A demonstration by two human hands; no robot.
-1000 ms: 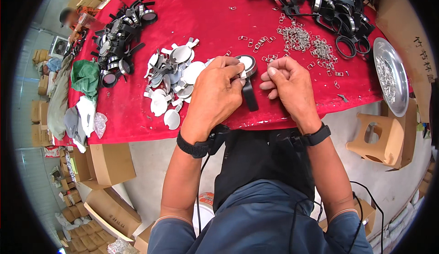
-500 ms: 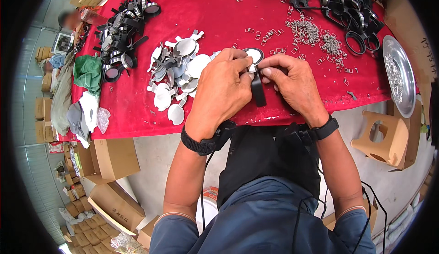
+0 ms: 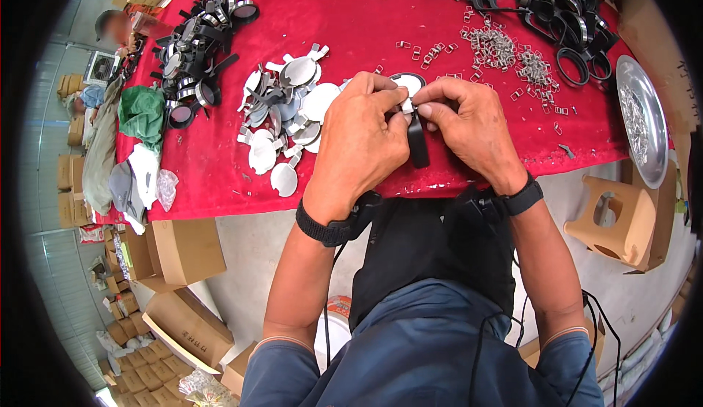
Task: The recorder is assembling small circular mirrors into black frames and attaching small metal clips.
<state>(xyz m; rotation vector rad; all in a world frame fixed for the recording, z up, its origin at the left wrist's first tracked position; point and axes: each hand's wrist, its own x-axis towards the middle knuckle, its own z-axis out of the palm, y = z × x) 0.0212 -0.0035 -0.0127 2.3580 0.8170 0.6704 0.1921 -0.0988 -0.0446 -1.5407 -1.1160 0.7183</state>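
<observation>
Both hands meet over the near part of the red-covered table, around one small round piece (image 3: pixel 411 83) with a black rim, a pale face and a black strap (image 3: pixel 417 145) hanging toward me. My left hand (image 3: pixel 360 137) is closed on it from the left, thumb and forefinger at a pale tab below the disc. From the right, my right hand (image 3: pixel 472 130) pinches at the same tab, its thumb and forefinger close together. Whether a small clip sits between those fingertips is hidden. Beside my left hand lies a heap of silver-white discs with tabs (image 3: pixel 321 103).
Small metal clips (image 3: pixel 492 47) lie scattered beyond my right hand. Black strapped rings are heaped at the far left (image 3: pixel 194 52) and far right (image 3: pixel 575 23). A metal tray (image 3: pixel 622 77) stands at the right edge, above a tan stool (image 3: pixel 630 220). Green cloth (image 3: pixel 140 114) hangs at left.
My right thumb and fingertips have come slightly nearer the left thumb at the tab. The round piece stays held in nearly the same place. The whole view has shifted a little.
</observation>
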